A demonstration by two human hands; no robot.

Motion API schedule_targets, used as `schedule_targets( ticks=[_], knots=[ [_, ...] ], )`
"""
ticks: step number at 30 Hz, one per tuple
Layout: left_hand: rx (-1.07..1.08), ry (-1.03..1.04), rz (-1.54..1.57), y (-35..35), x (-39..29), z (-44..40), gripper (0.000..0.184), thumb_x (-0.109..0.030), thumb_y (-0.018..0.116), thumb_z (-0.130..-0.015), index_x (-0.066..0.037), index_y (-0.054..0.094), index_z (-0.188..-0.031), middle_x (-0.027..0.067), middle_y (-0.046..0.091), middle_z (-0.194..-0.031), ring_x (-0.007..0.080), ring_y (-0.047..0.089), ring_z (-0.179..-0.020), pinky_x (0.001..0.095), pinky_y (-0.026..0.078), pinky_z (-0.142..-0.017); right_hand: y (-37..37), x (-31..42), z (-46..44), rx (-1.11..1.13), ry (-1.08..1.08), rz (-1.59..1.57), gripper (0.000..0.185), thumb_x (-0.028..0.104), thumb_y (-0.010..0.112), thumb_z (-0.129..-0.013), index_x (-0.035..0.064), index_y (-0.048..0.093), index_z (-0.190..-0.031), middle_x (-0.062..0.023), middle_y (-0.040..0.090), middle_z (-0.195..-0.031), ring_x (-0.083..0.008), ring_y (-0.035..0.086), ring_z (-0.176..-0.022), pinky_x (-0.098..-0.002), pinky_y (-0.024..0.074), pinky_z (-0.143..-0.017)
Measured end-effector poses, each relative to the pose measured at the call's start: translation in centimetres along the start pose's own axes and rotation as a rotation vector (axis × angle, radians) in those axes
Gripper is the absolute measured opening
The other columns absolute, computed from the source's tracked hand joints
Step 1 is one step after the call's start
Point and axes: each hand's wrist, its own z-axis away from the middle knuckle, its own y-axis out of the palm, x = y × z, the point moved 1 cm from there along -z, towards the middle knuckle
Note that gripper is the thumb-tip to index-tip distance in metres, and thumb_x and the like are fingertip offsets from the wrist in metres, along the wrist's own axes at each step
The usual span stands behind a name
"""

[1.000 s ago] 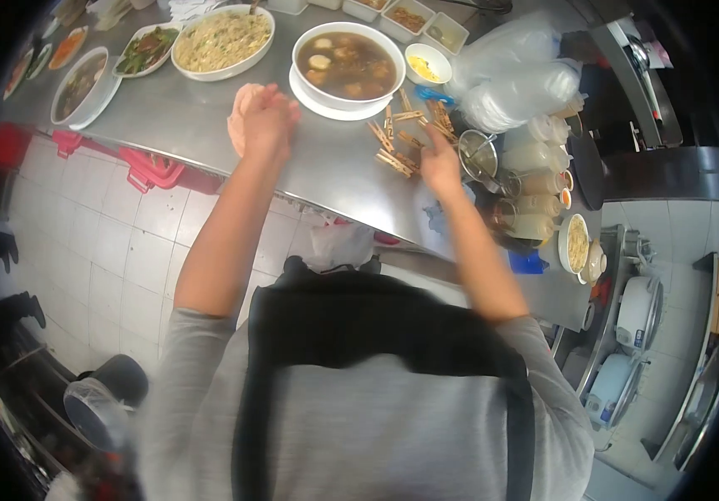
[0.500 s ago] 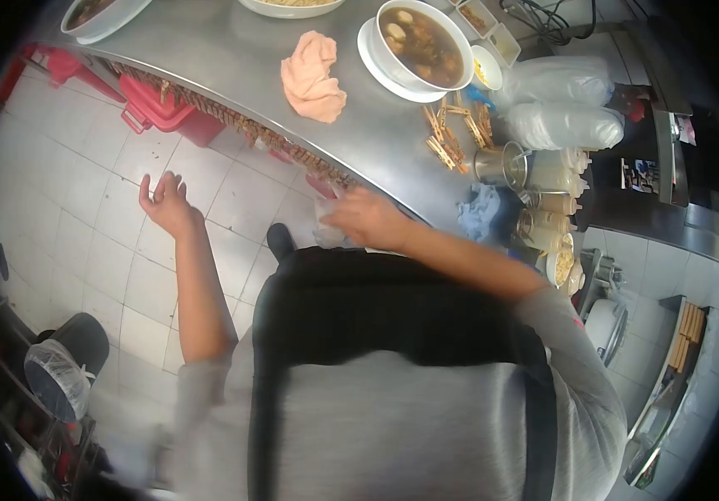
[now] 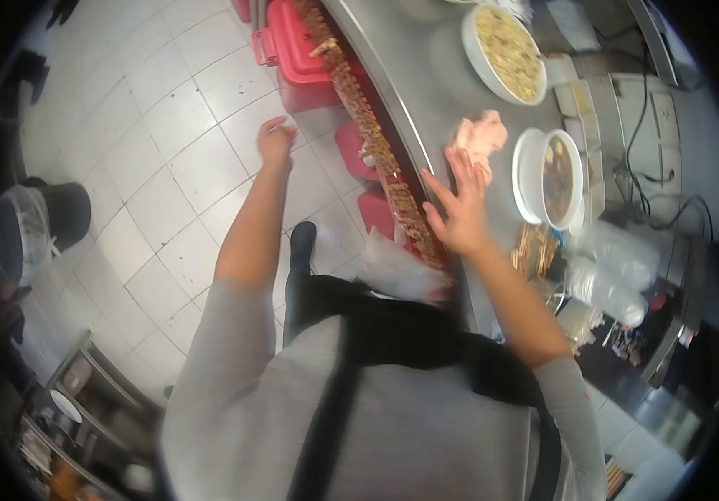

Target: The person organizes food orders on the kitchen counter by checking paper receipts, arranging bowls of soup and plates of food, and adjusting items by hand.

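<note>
My right hand point(image 3: 462, 203) is over the edge of the steel counter point(image 3: 409, 104), fingers spread. Its fingertips reach the near end of a crumpled, pale orange cloth point(image 3: 480, 138); whether they press on it I cannot tell. My left hand point(image 3: 276, 140) hangs over the tiled floor with loosely bent fingers and nothing visible in it. Beside the cloth stands a white bowl of dark soup point(image 3: 558, 179) with chunks in it, next to a white plate point(image 3: 527, 175). Farther along is a large white bowl of noodle-like food point(image 3: 508, 54).
Red lidded bins point(image 3: 305, 50) stand under the counter edge. A clear plastic bag point(image 3: 397, 265) hangs near my waist. Wooden clothespins point(image 3: 533, 249), stacked clear plastic containers point(image 3: 606, 288) and small trays point(image 3: 581, 104) lie at the right. A lined black bin point(image 3: 63, 219) stands at the left.
The view has turned and shifted along the counter. My right hand has moved from near my waist out to the cloth, its fingers spreading. My left hand's fingers are more bent.
</note>
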Motion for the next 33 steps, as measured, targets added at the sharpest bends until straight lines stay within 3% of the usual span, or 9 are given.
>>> schedule_targets(
  ticks=[3,5,9,15,21,27,30,33],
  knots=[
    [0.215,-0.207,0.084,4.5,0.1,-1.7,0.025,-0.022,0.041,-0.093,-0.011,0.053,-0.112,0.0056,0.062,-0.100,0.0172,0.055,-0.086,0.0331,0.047,-0.073,0.1,0.0,-0.3,0.047,0.012,0.034,0.056,0.015,0.065,-0.070,0.0221,0.053,-0.125,-0.0164,0.029,-0.143,-0.0378,0.024,-0.134,-0.0541,0.0153,-0.106],
    [0.264,-0.324,0.124,7.1,0.3,-2.6,0.036,-0.037,0.038,-0.096,-0.012,0.052,-0.117,0.0036,0.058,-0.114,0.0205,0.049,-0.102,0.0405,0.042,-0.084,0.3,0.1,-0.6,0.058,0.013,0.059,0.056,0.015,0.065,-0.070,0.0223,0.053,-0.125,-0.0175,0.029,-0.143,-0.0385,0.024,-0.133,-0.0543,0.0153,-0.106],
    [0.329,-0.362,0.287,10.4,-0.7,-4.4,0.051,-0.051,0.033,-0.095,-0.013,0.048,-0.126,0.0063,0.046,-0.131,0.0259,0.038,-0.119,0.0449,0.032,-0.096,0.5,-0.2,-0.9,0.070,0.021,0.064,0.053,0.015,0.064,-0.070,0.0216,0.055,-0.122,-0.0186,0.030,-0.143,-0.0397,0.025,-0.133,-0.0554,0.0154,-0.106],
    [0.253,-0.346,0.473,12.5,-2.3,-7.2,0.053,-0.054,0.034,-0.093,-0.014,0.047,-0.126,0.0058,0.046,-0.130,0.0245,0.040,-0.115,0.0454,0.032,-0.094,0.8,-0.5,-0.8,0.073,0.029,0.048,0.050,0.015,0.063,-0.069,0.0210,0.058,-0.118,-0.0183,0.031,-0.142,-0.0401,0.027,-0.132,-0.0561,0.0159,-0.105],
    [0.249,-0.260,0.497,12.5,-4.9,-10.5,0.047,-0.051,0.038,-0.092,-0.015,0.050,-0.120,0.0030,0.052,-0.114,0.0199,0.046,-0.098,0.0418,0.036,-0.085,0.7,-0.4,-0.9,0.066,0.027,0.022,0.051,0.014,0.064,-0.067,0.0211,0.059,-0.117,-0.0180,0.032,-0.142,-0.0401,0.027,-0.132,-0.0557,0.0155,-0.105],
    [0.254,-0.155,0.454,12.0,-8.1,-11.3,0.041,-0.046,0.045,-0.091,-0.016,0.052,-0.117,0.0028,0.053,-0.110,0.0193,0.046,-0.097,0.0360,0.036,-0.077,0.9,-0.6,-0.8,0.049,0.019,0.016,0.050,0.014,0.065,-0.067,0.0208,0.060,-0.116,-0.0181,0.033,-0.141,-0.0402,0.028,-0.131,-0.0561,0.0151,-0.105],
    [0.264,-0.136,0.368,12.0,-7.5,-12.9,0.040,-0.043,0.046,-0.091,-0.015,0.050,-0.120,0.0041,0.052,-0.111,0.0193,0.047,-0.097,0.0371,0.037,-0.078,0.9,-0.6,-0.9,0.052,0.018,0.019,0.050,0.014,0.065,-0.067,0.0208,0.060,-0.116,-0.0183,0.033,-0.141,-0.0403,0.028,-0.131,-0.0563,0.0156,-0.105],
    [0.129,-0.200,0.184,12.8,-8.7,-11.6,0.040,-0.042,0.046,-0.092,-0.014,0.051,-0.119,0.0052,0.052,-0.114,0.0208,0.047,-0.100,0.0400,0.038,-0.079,0.8,-0.5,-0.9,0.055,0.020,0.021,0.050,0.014,0.065,-0.067,0.0209,0.060,-0.116,-0.0184,0.034,-0.141,-0.0403,0.028,-0.131,-0.0564,0.0162,-0.104]
  ],
)
